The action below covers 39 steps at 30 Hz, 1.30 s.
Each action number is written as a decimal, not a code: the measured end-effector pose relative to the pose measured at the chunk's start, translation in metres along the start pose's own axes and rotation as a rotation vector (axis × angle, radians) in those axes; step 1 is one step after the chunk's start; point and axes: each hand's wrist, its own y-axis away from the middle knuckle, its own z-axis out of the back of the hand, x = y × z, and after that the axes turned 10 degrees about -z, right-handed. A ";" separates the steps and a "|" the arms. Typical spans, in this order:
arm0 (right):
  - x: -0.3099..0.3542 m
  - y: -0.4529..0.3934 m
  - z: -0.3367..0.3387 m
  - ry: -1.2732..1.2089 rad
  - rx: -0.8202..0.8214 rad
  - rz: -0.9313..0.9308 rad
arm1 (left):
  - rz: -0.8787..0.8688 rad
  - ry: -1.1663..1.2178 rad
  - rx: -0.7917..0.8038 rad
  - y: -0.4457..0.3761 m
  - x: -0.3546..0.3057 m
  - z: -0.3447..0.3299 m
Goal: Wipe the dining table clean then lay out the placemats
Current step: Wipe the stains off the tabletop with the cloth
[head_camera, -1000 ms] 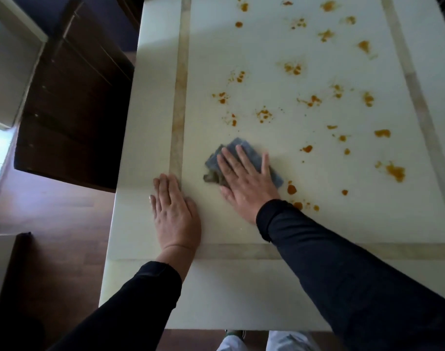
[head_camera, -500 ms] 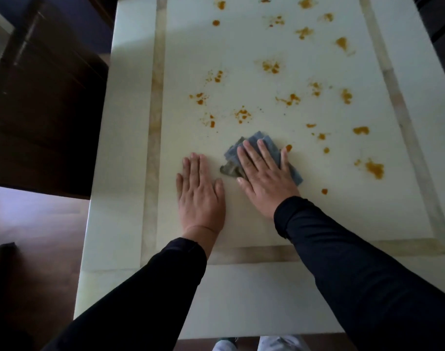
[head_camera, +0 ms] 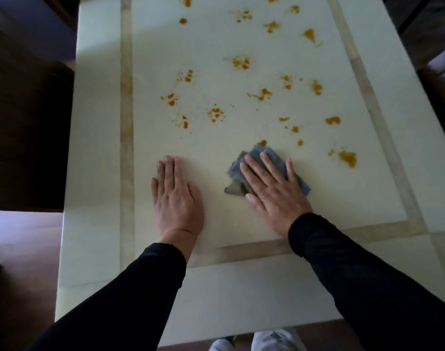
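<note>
A cream dining table (head_camera: 94, 173) with a tan inlaid border fills the view. Several orange stains (head_camera: 241, 62) are scattered over its middle and far part. My right hand (head_camera: 272, 191) lies flat with straight fingers on a crumpled blue-grey cloth (head_camera: 235, 168), pressing it on the tabletop just below an orange spot (head_camera: 262, 142). My left hand (head_camera: 175, 196) rests flat on the bare tabletop to the left of the cloth, fingers straight and together. No placemats are in view.
A dark wooden chair or cabinet (head_camera: 26, 122) stands along the table's left side. Dark furniture (head_camera: 434, 46) shows at the right edge. Wood floor (head_camera: 21, 249) lies at lower left. My feet (head_camera: 254, 343) show below the near table edge.
My right hand has slid the cloth to the right across the near part of the table, and the spots that lay there are gone. My left hand has shifted right with it.
</note>
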 end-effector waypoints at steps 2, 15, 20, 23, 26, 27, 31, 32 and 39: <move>0.005 -0.001 0.001 -0.038 -0.005 -0.107 | 0.001 -0.010 -0.001 0.000 0.001 -0.001; -0.029 0.008 0.003 -0.014 0.024 -0.127 | -0.003 -0.042 -0.006 0.000 0.001 -0.004; -0.003 0.034 -0.003 -0.043 0.010 -0.047 | 0.011 -0.051 -0.001 0.001 -0.001 -0.004; -0.016 0.039 -0.002 -0.010 0.039 0.120 | 0.025 -0.058 -0.004 0.001 -0.001 -0.004; -0.021 0.021 0.003 -0.001 0.069 0.170 | 0.029 -0.067 -0.009 0.000 -0.002 -0.004; -0.017 0.018 0.004 -0.008 0.077 0.161 | 0.026 -0.069 -0.010 0.000 -0.002 -0.004; 0.000 0.020 -0.002 0.017 0.104 0.298 | 0.019 -0.083 -0.011 0.002 -0.002 -0.004; -0.001 0.017 -0.003 0.032 0.108 0.369 | 0.022 -0.085 -0.014 0.002 -0.002 -0.004; -0.029 -0.075 0.018 0.022 0.038 0.220 | 0.026 -0.076 -0.039 0.002 -0.007 -0.003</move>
